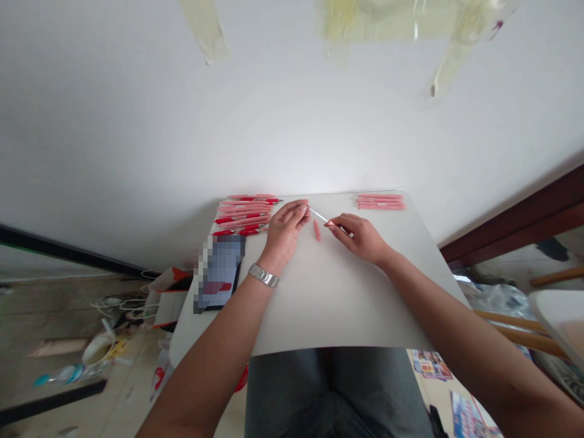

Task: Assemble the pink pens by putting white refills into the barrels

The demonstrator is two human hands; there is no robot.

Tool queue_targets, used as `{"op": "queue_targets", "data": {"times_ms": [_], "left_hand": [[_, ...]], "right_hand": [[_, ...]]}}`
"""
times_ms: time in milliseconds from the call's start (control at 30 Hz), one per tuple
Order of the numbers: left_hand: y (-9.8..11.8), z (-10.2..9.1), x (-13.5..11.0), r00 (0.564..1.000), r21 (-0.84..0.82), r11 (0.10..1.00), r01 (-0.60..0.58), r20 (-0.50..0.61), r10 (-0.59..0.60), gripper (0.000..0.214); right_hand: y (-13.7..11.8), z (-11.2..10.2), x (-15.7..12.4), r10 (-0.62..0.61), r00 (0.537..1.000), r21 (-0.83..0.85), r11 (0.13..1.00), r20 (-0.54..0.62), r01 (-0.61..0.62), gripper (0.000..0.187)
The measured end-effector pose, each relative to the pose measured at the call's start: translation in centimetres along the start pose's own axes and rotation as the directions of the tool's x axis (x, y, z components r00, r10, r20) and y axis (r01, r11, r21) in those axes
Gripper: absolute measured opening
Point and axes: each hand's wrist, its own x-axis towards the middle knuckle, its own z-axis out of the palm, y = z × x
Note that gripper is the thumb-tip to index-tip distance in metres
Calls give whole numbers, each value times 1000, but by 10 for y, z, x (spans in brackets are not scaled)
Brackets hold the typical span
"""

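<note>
A thin whitish stick, which looks like a pen refill [319, 215], spans the gap between my two hands above the table. My left hand [289, 222], with a metal watch on its wrist, pinches its upper left end. At the lower right end, the closed fingertips of my right hand [358, 234] grip it; a bit of pink shows there, too small to make out. Just below the stick, a short pink pen barrel [316, 230] lies on the white table [337, 292], apart from both hands.
Several pink and red pens [244, 213] lie piled at the table's back left. A neat row of pink pens [381, 201] is at the back right. A tablet or phone [221, 274], partly blurred, lies by my left forearm. The wall [292, 121] borders the table's far edge.
</note>
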Motion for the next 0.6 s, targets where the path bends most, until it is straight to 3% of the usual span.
{"op": "queue_targets", "data": {"times_ms": [600], "left_hand": [[2, 0, 0, 1000, 15, 1000, -17, -4, 17, 25]], "right_hand": [[1, 0, -1, 8, 1000, -6, 1000, -7, -9, 37]]}}
